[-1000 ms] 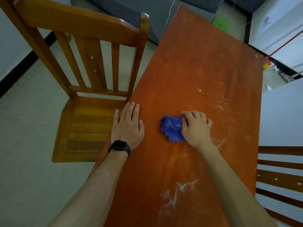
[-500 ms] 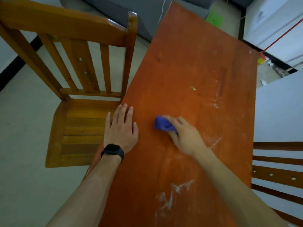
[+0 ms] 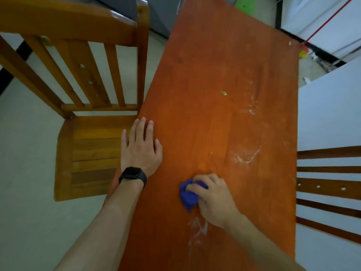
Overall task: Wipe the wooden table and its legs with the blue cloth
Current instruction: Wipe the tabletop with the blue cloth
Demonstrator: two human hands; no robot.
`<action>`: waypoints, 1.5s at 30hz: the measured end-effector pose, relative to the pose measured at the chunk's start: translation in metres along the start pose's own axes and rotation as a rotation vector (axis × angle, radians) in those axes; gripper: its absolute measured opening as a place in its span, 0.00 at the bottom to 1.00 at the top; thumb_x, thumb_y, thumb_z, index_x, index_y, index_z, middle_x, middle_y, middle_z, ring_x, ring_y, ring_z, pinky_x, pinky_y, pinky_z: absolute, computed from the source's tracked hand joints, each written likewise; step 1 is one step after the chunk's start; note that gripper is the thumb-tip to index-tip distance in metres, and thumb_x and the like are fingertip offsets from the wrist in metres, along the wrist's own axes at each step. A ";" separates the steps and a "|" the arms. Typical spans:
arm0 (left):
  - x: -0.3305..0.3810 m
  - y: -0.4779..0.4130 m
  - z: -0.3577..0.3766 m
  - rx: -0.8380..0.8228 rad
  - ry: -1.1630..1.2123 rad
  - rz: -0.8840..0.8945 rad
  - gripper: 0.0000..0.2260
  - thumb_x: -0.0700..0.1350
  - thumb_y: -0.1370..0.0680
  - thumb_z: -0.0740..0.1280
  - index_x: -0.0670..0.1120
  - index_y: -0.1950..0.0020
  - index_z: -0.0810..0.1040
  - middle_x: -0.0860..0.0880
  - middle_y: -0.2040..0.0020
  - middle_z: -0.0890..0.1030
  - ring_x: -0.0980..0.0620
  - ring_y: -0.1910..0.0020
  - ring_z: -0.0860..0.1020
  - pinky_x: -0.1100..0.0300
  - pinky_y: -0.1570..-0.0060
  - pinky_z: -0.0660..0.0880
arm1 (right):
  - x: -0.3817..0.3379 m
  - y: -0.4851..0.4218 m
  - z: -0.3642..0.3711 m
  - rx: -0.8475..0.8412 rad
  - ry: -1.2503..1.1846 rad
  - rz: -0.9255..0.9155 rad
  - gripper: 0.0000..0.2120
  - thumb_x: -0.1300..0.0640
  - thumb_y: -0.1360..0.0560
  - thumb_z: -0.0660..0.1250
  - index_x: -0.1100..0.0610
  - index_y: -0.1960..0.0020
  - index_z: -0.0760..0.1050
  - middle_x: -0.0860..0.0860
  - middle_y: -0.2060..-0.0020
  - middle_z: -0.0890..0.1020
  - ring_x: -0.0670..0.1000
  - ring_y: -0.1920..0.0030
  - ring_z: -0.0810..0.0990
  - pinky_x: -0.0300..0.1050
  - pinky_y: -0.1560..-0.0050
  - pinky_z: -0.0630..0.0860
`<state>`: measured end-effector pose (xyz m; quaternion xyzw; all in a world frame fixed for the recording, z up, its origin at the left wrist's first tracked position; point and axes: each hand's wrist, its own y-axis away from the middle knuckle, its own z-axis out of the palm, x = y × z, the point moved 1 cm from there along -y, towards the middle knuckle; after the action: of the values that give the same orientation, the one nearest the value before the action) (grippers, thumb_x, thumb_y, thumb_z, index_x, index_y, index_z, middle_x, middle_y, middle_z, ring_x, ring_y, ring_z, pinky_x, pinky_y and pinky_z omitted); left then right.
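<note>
**2 chairs and scattered floor items**

A wooden chair (image 3: 88,145) stands at the left on a pale floor (image 3: 29,173). Its slatted back carries small metal fittings on the wide middle slat. At the right edge, the dark slats of a 2nd chair (image 3: 328,189) cross a white surface (image 3: 328,114). Along the top are grey furniture (image 3: 125,4), a green object (image 3: 245,3) and a white cabinet (image 3: 316,14). A red rod (image 3: 330,21) slants down to a yellow piece (image 3: 302,53) on the floor.

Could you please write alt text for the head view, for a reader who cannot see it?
A person's right hand grips a bunched blue cloth on a wooden table streaked with white smears. The left hand, a black watch on its wrist, lies flat at the table's left edge, beside a wooden chair.
</note>
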<state>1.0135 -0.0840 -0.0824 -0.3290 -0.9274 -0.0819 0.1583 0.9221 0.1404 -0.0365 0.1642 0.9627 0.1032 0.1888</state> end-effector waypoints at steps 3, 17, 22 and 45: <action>0.001 0.000 -0.001 0.008 -0.011 0.007 0.26 0.52 0.20 0.58 0.47 0.23 0.62 0.44 0.23 0.63 0.45 0.23 0.59 0.40 0.26 0.55 | 0.016 -0.018 -0.030 -0.099 -0.245 0.026 0.21 0.61 0.28 0.57 0.48 0.40 0.79 0.47 0.42 0.77 0.49 0.43 0.74 0.49 0.39 0.71; 0.003 0.006 0.001 0.026 -0.054 0.098 0.24 0.51 0.20 0.57 0.46 0.25 0.65 0.44 0.25 0.65 0.44 0.24 0.61 0.41 0.26 0.54 | -0.038 0.057 0.036 0.049 -0.144 0.038 0.22 0.54 0.33 0.61 0.44 0.40 0.78 0.45 0.41 0.78 0.55 0.47 0.75 0.55 0.53 0.73; 0.000 0.017 -0.001 -0.011 -0.027 0.198 0.23 0.49 0.19 0.57 0.46 0.24 0.64 0.44 0.24 0.65 0.45 0.24 0.61 0.42 0.25 0.56 | -0.003 0.024 -0.023 -0.029 -0.413 0.170 0.24 0.62 0.32 0.60 0.46 0.39 0.80 0.43 0.43 0.80 0.45 0.43 0.78 0.52 0.37 0.74; -0.017 0.299 0.007 -0.098 -0.032 0.132 0.24 0.51 0.20 0.53 0.48 0.23 0.64 0.48 0.22 0.62 0.50 0.22 0.57 0.44 0.24 0.52 | -0.043 0.064 0.025 0.128 -0.062 0.244 0.26 0.57 0.27 0.56 0.38 0.32 0.73 0.44 0.32 0.72 0.54 0.34 0.67 0.52 0.38 0.62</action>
<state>1.2142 0.1380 -0.0811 -0.3978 -0.9011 -0.1111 0.1323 0.9874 0.1883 -0.0287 0.2948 0.9339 0.0585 0.1939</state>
